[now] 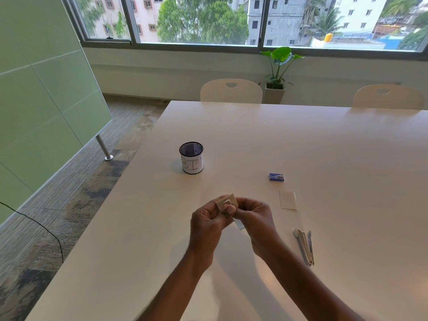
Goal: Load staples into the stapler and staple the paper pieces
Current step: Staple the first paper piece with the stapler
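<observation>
Above the table (254, 140), the left hand (208, 222) and right hand (256, 218) together pinch small paper pieces (228, 202). The stapler (305, 246) lies open at four o'clock from them, with the staple box (276, 177) and another paper piece (287, 200) at two o'clock.

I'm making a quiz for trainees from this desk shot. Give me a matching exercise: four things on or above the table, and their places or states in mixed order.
Things:
1. stapler
2. staple box
3. mesh cup
4. small paper piece

Places or states:
A. held between both hands, above the table
B. lying open on the table, to the right of the hands
C. standing upright, far left, labelled BIN
D. blue, lying beyond the loose paper sheet

Pairs: 1-B, 2-D, 3-C, 4-A
</observation>
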The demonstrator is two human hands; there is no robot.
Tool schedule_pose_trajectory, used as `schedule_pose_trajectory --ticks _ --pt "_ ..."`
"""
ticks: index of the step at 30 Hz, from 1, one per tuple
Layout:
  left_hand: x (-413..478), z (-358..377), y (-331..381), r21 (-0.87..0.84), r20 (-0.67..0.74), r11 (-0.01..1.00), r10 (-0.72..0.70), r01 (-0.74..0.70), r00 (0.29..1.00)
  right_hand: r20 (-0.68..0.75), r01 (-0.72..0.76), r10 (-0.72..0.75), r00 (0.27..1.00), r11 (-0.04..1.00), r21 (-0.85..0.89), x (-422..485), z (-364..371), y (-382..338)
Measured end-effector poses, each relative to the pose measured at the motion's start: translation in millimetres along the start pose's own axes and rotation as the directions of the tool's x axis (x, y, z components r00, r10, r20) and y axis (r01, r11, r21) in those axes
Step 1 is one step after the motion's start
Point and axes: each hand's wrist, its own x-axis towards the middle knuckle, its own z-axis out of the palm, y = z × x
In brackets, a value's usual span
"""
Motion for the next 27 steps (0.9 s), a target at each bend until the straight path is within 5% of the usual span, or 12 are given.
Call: schedule_pose_trajectory --ticks 5,8,12,27 --pt "1.3 -8.0 5.0 -0.071 0.071 0.996 -0.041 0.046 0.997 0.05 -0.022 0.021 0.999 1.0 0.015 -1.2 -4.9 -2.7" --pt "1.7 -10.4 2.4 -0.091 -0.059 0.995 -0.035 0.03 0.998 0.05 -0.037 0.038 0.998 0.999 -0.012 -0.2 -7.4 -1.8" --pt "5.0 -10.9 -3.8 0.116 -0.226 0.992 0.076 -0.051 0.971 0.086 -0.029 0.028 0.996 1.0 0.006 -2.0 -9.2 -2.6" --pt "7.9 -14.9 2.0 0.212 -0.345 0.975 0.141 -0.069 0.928 0.21 -0.116 0.097 0.973 0.99 0.08 -5.6 -18.8 1.7"
